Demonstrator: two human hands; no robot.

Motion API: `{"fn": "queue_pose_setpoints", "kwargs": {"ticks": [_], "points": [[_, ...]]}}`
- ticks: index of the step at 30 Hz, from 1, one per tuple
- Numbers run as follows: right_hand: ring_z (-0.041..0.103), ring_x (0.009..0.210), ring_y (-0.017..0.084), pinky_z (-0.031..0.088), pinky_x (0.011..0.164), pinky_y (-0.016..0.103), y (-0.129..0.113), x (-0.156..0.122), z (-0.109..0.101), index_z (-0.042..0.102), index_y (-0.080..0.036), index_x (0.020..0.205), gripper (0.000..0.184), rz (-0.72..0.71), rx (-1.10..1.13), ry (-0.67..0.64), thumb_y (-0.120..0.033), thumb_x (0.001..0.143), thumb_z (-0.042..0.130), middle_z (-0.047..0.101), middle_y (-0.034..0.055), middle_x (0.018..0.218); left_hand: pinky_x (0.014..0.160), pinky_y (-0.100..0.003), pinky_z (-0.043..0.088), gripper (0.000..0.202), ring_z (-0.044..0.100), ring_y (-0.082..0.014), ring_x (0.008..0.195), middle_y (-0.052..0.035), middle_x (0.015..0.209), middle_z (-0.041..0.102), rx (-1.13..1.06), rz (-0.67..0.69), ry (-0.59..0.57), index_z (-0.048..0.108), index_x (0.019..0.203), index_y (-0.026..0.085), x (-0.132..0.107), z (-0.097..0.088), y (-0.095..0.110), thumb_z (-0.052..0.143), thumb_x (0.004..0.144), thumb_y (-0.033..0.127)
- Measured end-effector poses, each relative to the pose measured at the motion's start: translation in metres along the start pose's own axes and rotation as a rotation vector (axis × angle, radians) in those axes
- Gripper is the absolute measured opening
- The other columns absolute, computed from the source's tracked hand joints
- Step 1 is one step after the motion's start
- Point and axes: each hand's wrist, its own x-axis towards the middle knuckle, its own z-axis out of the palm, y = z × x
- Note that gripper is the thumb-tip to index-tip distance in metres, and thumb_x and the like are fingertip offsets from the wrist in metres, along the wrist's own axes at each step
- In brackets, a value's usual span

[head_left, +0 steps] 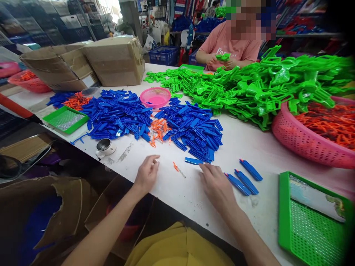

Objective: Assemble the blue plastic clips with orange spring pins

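Note:
My left hand is over the near part of the white table, its fingers loosely bent and the index finger stretched out; I see nothing in it. My right hand has its fingertips on the right end of a long blue plastic piece, which lies flat. Between my hands lies a small orange plastic part with a thin metal spring stretching from it. Right of my right hand, 3 blue pieces with orange tips lie side by side at a slant.
Piles of blue pieces and orange parts lie ahead, with a pink basket behind. A cup stands near the edge. Green parts, a large pink basket and a green tray are rightward. A co-worker sits opposite.

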Motion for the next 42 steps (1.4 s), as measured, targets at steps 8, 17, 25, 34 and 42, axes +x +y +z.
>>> {"fn": "queue_pose_setpoints", "kwargs": {"ticks": [8,17,25,34,42], "points": [[0.057,0.104,0.028,0.048,0.081,0.041,0.002,0.006,0.015,0.065,-0.017,0.114,0.03,-0.059,-0.054,-0.066,-0.032,0.101,0.043,0.067,0.0134,0.118,0.099,-0.053,0.039,0.042,0.049,-0.0359,0.12,-0.0179,0.132,0.058,0.672,0.306,-0.15,0.062,0.125,0.017,0.087,-0.033,-0.035,0.039,0.09,0.013],[0.053,0.084,0.022,0.042,0.073,0.035,-0.043,0.017,0.027,0.066,-0.017,0.095,0.023,-0.057,0.06,-0.031,-0.03,0.1,0.048,0.064,0.0089,0.087,0.094,-0.046,0.049,0.036,0.057,-0.029,0.112,-0.0155,0.125,0.062,0.633,0.419,-0.288,0.061,0.124,0.017,0.028,-0.009,-0.024,0.047,0.091,0.013],[0.049,0.078,0.021,0.034,0.066,0.034,-0.052,0.023,0.037,0.061,-0.02,0.079,0.024,-0.036,0.027,-0.015,-0.023,0.099,0.048,0.059,0.0064,0.075,0.096,-0.043,0.052,0.033,0.058,-0.0252,0.111,-0.0118,0.117,0.063,0.585,0.469,-0.128,0.058,0.123,0.019,0.02,-0.034,-0.034,0.046,0.093,0.013],[0.054,0.079,0.02,0.039,0.069,0.034,-0.044,-0.021,0.019,0.061,-0.018,0.09,0.021,-0.13,0.134,0.008,-0.025,0.101,0.044,0.061,0.0065,0.082,0.091,-0.048,0.048,0.044,0.054,-0.0308,0.116,-0.0145,0.129,0.059,0.811,0.53,-0.323,0.064,0.12,0.022,0.08,-0.038,-0.032,0.046,0.086,0.002],[0.054,0.081,0.021,0.041,0.072,0.034,-0.031,-0.051,0.006,0.06,-0.017,0.096,0.01,-0.128,0.212,0.05,-0.022,0.098,0.051,0.062,0.0064,0.085,0.094,-0.038,0.05,0.03,0.058,-0.023,0.112,-0.0115,0.122,0.062,0.698,0.642,-0.441,0.06,0.122,0.02,0.038,-0.01,-0.024,0.054,0.093,0.026]]}}
